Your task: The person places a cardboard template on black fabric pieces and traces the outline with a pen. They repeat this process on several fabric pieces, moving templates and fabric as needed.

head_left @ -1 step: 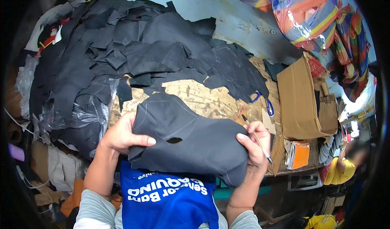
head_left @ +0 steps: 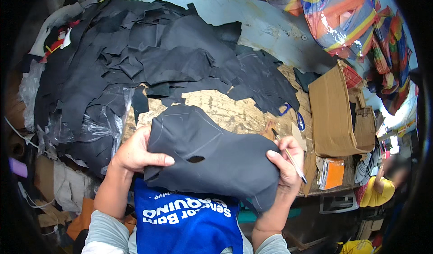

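white lettering [head_left: 177, 213] on blue apron [head_left: 180, 238]; print [head_left: 362, 112] on cardboard box [head_left: 331, 114]

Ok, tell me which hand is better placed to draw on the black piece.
Right hand, probably: it holds the pen; the left hand grips the black piece by its left end.

Black sheet [head_left: 221, 155] between left fingers [head_left: 158, 160] and right fingers [head_left: 281, 162], pen [head_left: 294, 164] in the latter.

The person wore a bright blue apron [head_left: 189, 238] with bold white lettering [head_left: 180, 207] across the front. Beneath it was a pale grey shirt, its short left sleeve [head_left: 107, 230] and right sleeve [head_left: 272, 245] loose-fitting. Left hand [head_left: 137, 152] and right hand [head_left: 287, 164] were bare.
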Demonstrator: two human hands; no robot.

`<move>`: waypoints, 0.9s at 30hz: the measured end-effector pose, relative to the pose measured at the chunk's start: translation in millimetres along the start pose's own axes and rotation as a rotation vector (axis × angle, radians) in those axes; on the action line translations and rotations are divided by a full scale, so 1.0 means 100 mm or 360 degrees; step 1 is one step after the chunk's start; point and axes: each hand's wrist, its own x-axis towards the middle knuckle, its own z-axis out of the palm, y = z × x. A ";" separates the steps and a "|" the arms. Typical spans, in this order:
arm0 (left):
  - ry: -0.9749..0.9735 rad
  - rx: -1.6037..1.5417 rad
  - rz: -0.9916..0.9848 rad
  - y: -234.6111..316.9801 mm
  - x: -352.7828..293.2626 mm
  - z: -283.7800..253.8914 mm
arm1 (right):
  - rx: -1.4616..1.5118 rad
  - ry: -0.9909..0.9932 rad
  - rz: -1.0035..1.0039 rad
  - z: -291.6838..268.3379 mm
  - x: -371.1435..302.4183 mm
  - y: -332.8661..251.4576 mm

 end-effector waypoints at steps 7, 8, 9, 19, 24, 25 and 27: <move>0.0026 -0.0214 0.0169 0.14 -0.21 0.20 | 0.0037 -0.0045 -0.0179 0.16 -0.18 -0.29; 0.0062 -0.0255 0.0132 0.15 -0.23 0.21 | 0.0033 -0.0042 -0.0183 0.16 -0.20 -0.30; 0.0066 -0.0299 0.0133 0.16 -0.22 0.21 | 0.0052 -0.0024 -0.0175 0.16 -0.18 -0.31; 0.0063 -0.0417 0.0087 0.21 -0.31 0.16 | 0.0086 -0.0064 -0.0173 0.28 -0.21 -0.30; 0.0175 0.0024 0.0261 0.19 0.00 -0.07 | -0.0109 0.0047 -0.0266 0.17 -0.02 0.05; 0.0251 0.0270 0.0315 0.15 0.16 -0.16 | -0.0302 0.0095 -0.0368 0.14 0.10 0.21; 0.0600 0.1046 0.0411 -0.06 0.40 -0.25 | -0.0636 0.0101 -0.0484 0.10 0.34 0.60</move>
